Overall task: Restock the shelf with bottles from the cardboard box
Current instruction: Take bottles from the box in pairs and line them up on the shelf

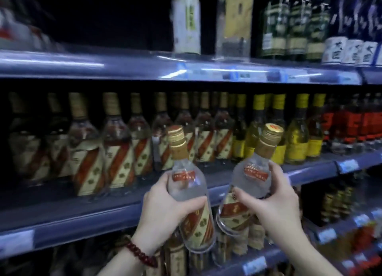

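My left hand [165, 205] grips a clear bottle [187, 182] with a gold cap and a red-striped cream label, held upright in front of the middle shelf [82, 211]. My right hand [272, 195] holds a second bottle of the same kind [251, 172], tilted to the right. Both bottles hang just in front of the shelf edge, close together but apart. A row of matching bottles [117, 149] stands on the middle shelf behind them. The cardboard box is out of view.
Yellow-labelled bottles [297, 139] and red-labelled ones [351, 126] stand further right on the same shelf. The top shelf [144, 67] carries a white bottle [186, 23], green bottles and small jars. More bottles fill the lower shelf [258, 263].
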